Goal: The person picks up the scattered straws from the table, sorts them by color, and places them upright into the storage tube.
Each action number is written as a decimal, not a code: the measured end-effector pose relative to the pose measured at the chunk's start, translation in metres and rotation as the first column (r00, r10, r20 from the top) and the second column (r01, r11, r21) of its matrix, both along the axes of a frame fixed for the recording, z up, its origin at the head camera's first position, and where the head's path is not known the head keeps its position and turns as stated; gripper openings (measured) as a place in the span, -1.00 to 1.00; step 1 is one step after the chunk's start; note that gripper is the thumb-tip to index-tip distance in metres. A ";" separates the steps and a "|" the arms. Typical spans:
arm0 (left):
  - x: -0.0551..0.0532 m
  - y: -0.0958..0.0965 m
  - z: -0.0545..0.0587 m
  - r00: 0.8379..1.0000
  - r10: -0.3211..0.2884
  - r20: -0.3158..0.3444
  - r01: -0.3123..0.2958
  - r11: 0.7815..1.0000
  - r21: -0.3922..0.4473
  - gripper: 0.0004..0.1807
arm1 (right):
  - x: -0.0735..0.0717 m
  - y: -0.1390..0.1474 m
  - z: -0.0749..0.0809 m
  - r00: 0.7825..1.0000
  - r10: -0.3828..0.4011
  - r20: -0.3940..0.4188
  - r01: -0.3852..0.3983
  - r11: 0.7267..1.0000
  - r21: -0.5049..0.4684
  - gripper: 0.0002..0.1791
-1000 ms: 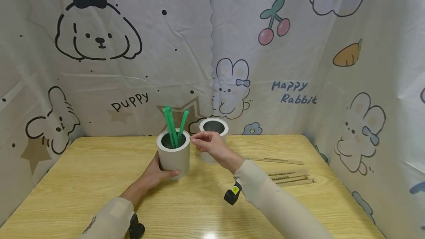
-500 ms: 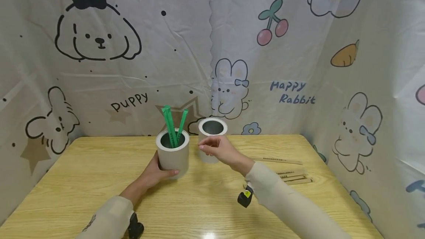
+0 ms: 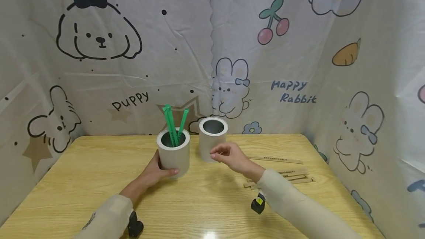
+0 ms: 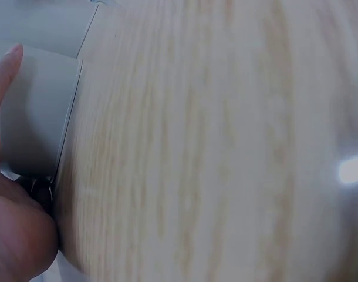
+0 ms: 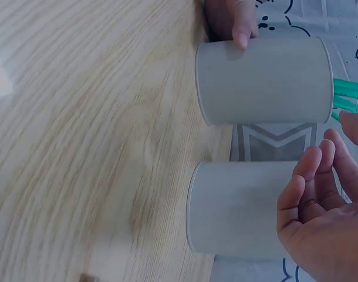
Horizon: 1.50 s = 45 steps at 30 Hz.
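Left grip (image 3: pixel 154 174) round the cup (image 3: pixel 179 159) of green sticks (image 3: pixel 170 123), right grip (image 3: pixel 234 156) loose, empty

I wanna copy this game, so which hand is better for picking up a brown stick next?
Probably the right hand: it looks empty, and the brown sticks lie near the right sleeve. The left hand grips the pot with green sticks, farther from the brown ones.
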<state>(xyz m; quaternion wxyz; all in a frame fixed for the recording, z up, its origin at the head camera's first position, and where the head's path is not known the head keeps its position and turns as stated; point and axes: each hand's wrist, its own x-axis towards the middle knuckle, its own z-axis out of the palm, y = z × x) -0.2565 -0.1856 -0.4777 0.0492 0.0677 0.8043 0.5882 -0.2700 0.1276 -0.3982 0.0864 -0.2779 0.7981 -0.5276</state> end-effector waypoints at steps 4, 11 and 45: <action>-0.001 0.000 -0.001 1.000 -0.001 0.006 0.001 1.000 0.008 0.23 | 0.000 0.009 -0.002 1.000 -0.023 0.009 0.023 1.000 0.007 -0.68; -0.001 -0.002 0.001 1.000 0.008 -0.014 -0.007 0.999 0.037 0.25 | -0.003 0.021 -0.011 0.998 -0.059 -0.009 0.059 0.998 0.014 -0.71; 0.042 -0.012 0.027 0.985 0.127 -0.121 -0.146 0.976 -0.162 -0.19 | 0.000 0.081 -0.007 0.972 -0.055 -0.226 0.141 0.914 0.381 -0.84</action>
